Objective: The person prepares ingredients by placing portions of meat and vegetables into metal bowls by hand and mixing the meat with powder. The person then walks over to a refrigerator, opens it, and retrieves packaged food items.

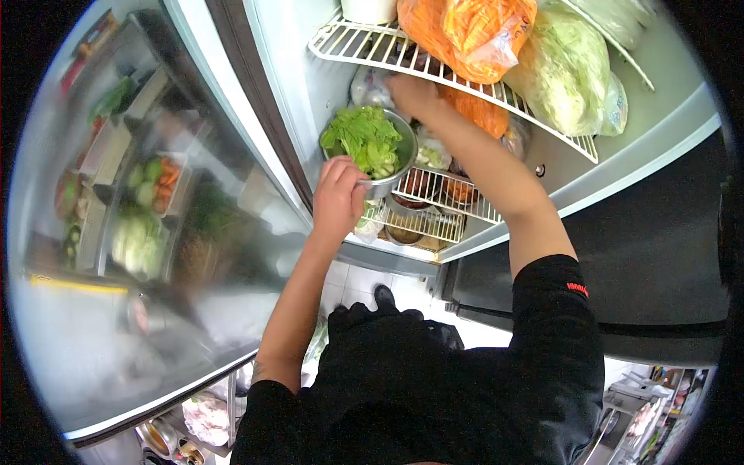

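Observation:
My left hand (339,186) is closed on the near rim of a round metal bowl (406,155), its fingers curled over the edge. Green leafy lettuce (364,139) fills the bowl, which is at the left side of the open fridge. Under the upper wire shelf, my right hand (412,98) reaches deep inside, beside a clear plastic bag (370,87) with pale contents. Its fingertips are hidden, so I cannot make out whether it grips anything.
On the upper wire shelf (449,76) sit an orange bag (473,35) and a bagged cabbage (562,74). Lower wire shelves (422,221) carry several containers. A glass fridge door (232,310) stands at the left, reflecting vegetables. White floor tiles (360,279) show below.

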Available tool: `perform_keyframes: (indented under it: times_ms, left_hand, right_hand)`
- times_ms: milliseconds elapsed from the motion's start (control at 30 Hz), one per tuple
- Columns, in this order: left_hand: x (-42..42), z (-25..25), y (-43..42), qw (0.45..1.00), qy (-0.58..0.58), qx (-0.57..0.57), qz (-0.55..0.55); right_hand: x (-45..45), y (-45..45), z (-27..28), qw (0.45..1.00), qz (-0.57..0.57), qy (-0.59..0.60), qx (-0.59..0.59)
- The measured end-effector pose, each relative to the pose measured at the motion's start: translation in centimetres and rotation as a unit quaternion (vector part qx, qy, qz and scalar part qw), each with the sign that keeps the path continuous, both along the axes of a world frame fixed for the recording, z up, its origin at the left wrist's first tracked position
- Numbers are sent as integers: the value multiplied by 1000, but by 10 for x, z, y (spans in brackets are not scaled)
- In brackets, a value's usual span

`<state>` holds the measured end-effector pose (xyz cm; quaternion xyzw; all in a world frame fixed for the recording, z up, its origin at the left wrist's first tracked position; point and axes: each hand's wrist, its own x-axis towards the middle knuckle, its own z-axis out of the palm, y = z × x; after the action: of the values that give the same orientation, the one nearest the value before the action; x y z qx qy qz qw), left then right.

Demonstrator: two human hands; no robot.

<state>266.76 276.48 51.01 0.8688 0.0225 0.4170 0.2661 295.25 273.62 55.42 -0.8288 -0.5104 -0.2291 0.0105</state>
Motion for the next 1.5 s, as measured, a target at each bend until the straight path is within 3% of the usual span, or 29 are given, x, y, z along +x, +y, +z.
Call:
perform_keyframes:
  times_ms: [67, 100, 167, 200, 267, 333, 367, 400, 467, 500, 567, 600, 667, 767, 867, 933, 1000, 1033, 1067, 1100, 1133, 1200, 1267, 1333, 1400, 1467, 1500]
  left_hand:
    - [5, -1, 3, 1000, 2, 3, 15]
    - [7, -3, 4, 1000, -4, 2, 21]
    - [12, -2, 5, 1000, -17, 8, 22]
    - [13, -3, 4, 999, -30, 16, 20]
    - [13, -4, 1, 999, -18, 30, 20]
    - [14, -5, -2, 998, -29, 32, 40]
    - [15, -9, -2, 998, -32, 34, 46]
    - [15, -8, -3, 998, -31, 35, 49]
    - [12, -2, -8, 996, -32, 36, 70]
    - [9, -2, -7, 996, -24, 41, 75]
    - [5, 1, -11, 995, -16, 45, 83]
    - [4, 3, -12, 994, -15, 51, 93]
    - [-7, 7, -20, 994, -12, 51, 91]
    - [-40, 8, -38, 992, -69, 49, 95]
    - [-113, -46, -58, 998, -47, -28, 10]
    - [-179, -107, -75, 994, 2, -106, 18]
    - [-262, -199, -88, 980, 110, -134, 101]
    - [-316, -276, -84, 945, 249, -172, 128]
    - [-363, -296, -98, 933, 241, -227, 140]
    - [-416, -355, -104, 921, 301, -162, 187]
    - [-486, -455, -99, 845, 507, 37, 167]
    - [-569, -427, -116, 800, 596, -51, 54]
    - [-602, -426, -119, 729, 672, -124, 49]
    - [-610, -424, -112, 693, 700, -160, 60]
    - [-604, -423, -103, 679, 709, -179, 67]
    - [-601, -426, -97, 678, 707, -189, 74]
    - [-599, -436, -94, 678, 705, -193, 76]
  right_hand:
    - [-9, -21, 40, 996, 18, 73, -45]
    - [33, -15, 14, 996, 19, 82, -25]
    - [79, -34, 3, 979, 47, 137, 146]
    - [81, -49, 10, 976, 11, 35, 216]
    - [76, -76, -2, 951, -70, -54, 296]
    - [65, -98, -4, 943, -84, -70, 315]
    - [15, -122, 14, 899, -25, 138, 414]
    - [-22, -142, 22, 802, 37, 339, 490]
    - [-55, -164, 6, 727, 36, 392, 563]
    - [-74, -175, 0, 726, 33, 394, 563]
    - [-115, -195, -5, 610, 35, 465, 641]
    - [-133, -209, -10, 611, 35, 461, 642]
    - [-178, -237, -22, 523, 12, 506, 686]
    - [-236, -266, -40, 442, 3, 569, 694]
    - [-295, -298, -89, 251, -97, 702, 660]
    - [-328, -317, -150, 178, -154, 738, 632]
    - [-368, -318, -172, 187, -194, 733, 625]
    - [-385, -324, -175, 261, -221, 721, 602]
    - [-399, -332, -178, 335, -248, 702, 578]
    - [-406, -343, -188, 446, -275, 674, 520]
    - [-411, -357, -202, 548, -304, 634, 453]
    - [-417, -381, -228, 813, -309, 418, 262]
    - [-429, -391, -219, 877, -304, 357, 103]
    - [-431, -404, -229, 865, -306, 394, 48]
    - [-432, -417, -254, 884, -234, 393, -98]
    - [-434, -414, -251, 892, -201, 388, -114]
    - [-436, -407, -235, 855, -204, 463, -114]
